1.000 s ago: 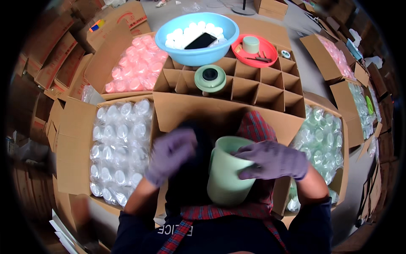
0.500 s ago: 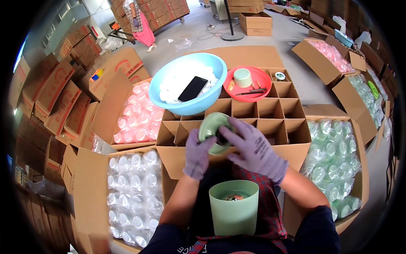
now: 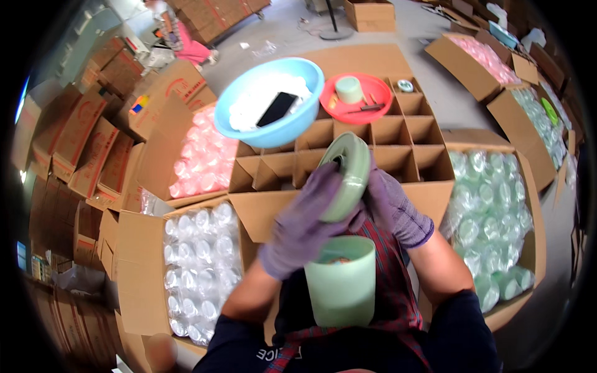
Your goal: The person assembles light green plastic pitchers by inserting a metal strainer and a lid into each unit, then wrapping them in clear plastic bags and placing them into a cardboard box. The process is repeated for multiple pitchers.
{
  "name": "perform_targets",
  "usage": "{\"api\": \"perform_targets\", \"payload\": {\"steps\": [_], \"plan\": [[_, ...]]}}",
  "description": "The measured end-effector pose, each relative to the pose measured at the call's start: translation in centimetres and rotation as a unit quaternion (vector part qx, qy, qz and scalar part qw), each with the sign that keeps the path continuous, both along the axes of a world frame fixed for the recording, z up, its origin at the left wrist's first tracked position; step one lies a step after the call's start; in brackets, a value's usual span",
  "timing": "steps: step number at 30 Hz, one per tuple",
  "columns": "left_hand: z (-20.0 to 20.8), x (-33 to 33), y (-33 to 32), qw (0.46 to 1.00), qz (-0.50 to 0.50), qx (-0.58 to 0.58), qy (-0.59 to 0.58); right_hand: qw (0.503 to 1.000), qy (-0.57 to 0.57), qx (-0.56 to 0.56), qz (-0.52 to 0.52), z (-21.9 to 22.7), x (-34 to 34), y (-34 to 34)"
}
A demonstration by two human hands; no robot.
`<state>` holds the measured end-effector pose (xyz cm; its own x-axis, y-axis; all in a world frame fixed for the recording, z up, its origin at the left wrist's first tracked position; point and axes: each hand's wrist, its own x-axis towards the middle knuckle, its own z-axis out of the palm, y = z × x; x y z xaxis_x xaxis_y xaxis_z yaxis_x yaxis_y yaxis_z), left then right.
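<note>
Lid [image 3: 352, 181], round, glossy pale green, with stepped rim; tilted steeply, it sits between knit-gloved left hand [image 3: 303, 219], blurred, and right hand [image 3: 397, 208], fingers of both gripping it. Below: open, smooth green cylindrical canister [image 3: 341, 292]. Beyond: square-celled cardboard carton [image 3: 264, 211].

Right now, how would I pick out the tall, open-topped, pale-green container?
Find the wide cardboard box with dividers. On its near side, below the round green lid-like piece between the gloved left hand and gloved right hand, sits the tall, pale-green container. Its larger size sets it apart from the small pale-green cylinder in the red tray.
</note>
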<state>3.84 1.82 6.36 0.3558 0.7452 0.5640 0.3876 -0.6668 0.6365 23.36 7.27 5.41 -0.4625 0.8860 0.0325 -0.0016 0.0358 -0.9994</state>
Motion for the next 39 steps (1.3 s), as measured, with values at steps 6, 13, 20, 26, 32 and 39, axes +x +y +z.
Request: {"api": "perform_targets", "payload": {"steps": [6,13,20,26,32,39], "plan": [[-1.8,-6.2,-1.1,0.936,-0.185,-0.298,-0.006,0.989,0.078,0.024,-0.125,-6.3,4.4,-2.8],[-4.9,-6.1,-1.6,0.918,-0.288,-0.261,-0.08,0.973,0.133,0.132,0.138,-7.7,2.5,-5.0],[-5.2,-4.8,-2.5,0.944,-0.229,-0.207,-0.119,0.941,0.217,0.188,0.178,-9.3,2.5,-3.4],[-5.5,-4.3,-3.0,0.95,-0.224,-0.18,-0.122,0.937,0.243,0.155,0.196,-9.9,2.7,-3.8],[-7.6,-5.7,-3.4,0.959,0.032,-0.237,0.152,0.917,0.044,0.342,0.199,-0.4,2.7,-8.1],[-9.2,-5.8,-2.8,0.963,0.061,-0.183,0.188,0.949,-0.096,0.298,0.013,-3.5,1.4,-8.5]]}}
